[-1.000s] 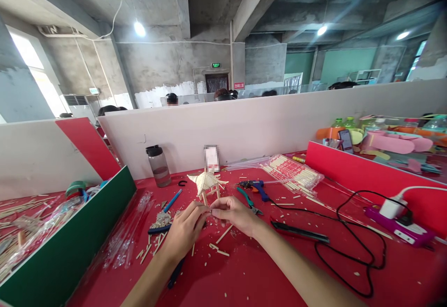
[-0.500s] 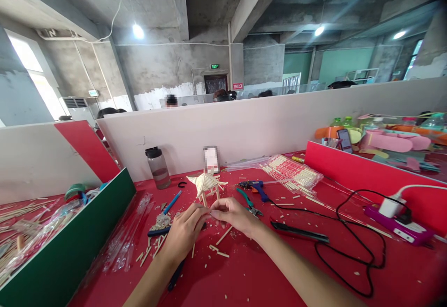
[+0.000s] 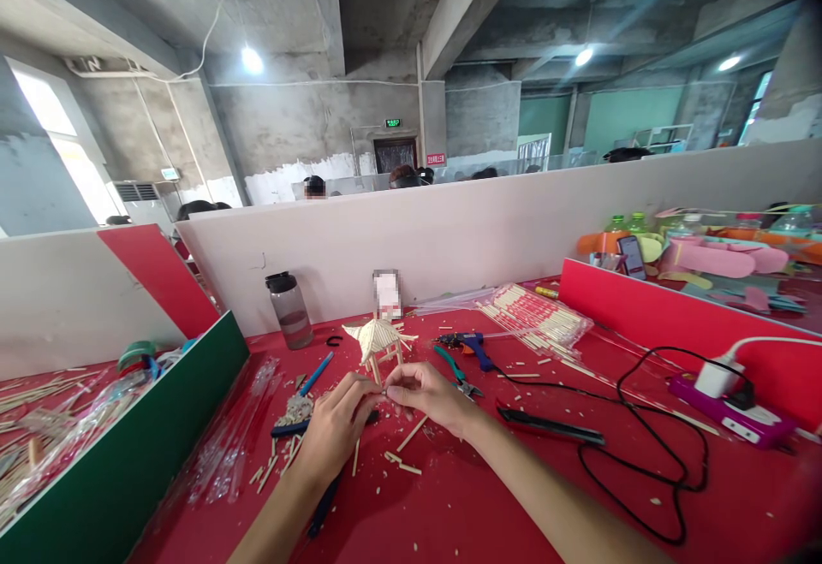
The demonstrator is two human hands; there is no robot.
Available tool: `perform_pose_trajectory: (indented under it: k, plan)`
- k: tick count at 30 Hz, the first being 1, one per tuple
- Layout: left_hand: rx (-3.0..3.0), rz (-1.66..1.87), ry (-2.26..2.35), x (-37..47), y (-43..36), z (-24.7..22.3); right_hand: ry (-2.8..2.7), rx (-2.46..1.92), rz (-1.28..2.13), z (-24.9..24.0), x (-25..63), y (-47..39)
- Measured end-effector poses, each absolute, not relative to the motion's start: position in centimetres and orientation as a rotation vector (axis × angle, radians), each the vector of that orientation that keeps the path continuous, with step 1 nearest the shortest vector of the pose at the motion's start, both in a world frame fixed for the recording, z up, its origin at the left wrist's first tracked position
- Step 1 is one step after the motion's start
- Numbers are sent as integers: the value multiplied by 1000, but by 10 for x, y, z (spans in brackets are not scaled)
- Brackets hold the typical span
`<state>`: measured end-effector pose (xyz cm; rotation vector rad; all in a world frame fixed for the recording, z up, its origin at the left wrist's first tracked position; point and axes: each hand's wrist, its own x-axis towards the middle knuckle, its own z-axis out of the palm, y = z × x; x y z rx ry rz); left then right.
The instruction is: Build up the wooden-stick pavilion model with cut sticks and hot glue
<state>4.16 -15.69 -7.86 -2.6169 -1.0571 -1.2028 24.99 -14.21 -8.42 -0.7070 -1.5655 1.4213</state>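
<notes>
My left hand [image 3: 343,414] and my right hand [image 3: 420,394] meet fingertip to fingertip above the red table. Both are closed in a pinch. Whatever sits between the fingers is too small and too covered to name. Just behind them stands a small pavilion model [image 3: 378,341] of pale wooden sticks, with a curved roof on thin posts; the fingers overlap its lower part. Left of my left hand lie a blue-handled tool [image 3: 292,429], a heap of chips [image 3: 296,408] and a blue pen-like stick [image 3: 318,373]. Teal-handled pliers [image 3: 451,365] rest beyond my right hand.
Right of the pliers are a blue glue gun [image 3: 473,348] with a black cable [image 3: 633,406], a black utility knife [image 3: 550,425] and bagged sticks [image 3: 536,316]. A purple power strip [image 3: 732,410] lies far right. A bottle [image 3: 290,311] stands by the white partition [image 3: 481,230].
My hands stay together in nearly the same spot, with the left fingers drawn very slightly apart from the right. The pavilion model and tools have not moved.
</notes>
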Motion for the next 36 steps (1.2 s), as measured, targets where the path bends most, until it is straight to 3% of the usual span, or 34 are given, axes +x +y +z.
perform_pose_trajectory:
  k: [36]
  plan:
    - [-2601, -1176, -1080, 45, -161, -77, -1599, -690, 1332, -80, 247, -144]
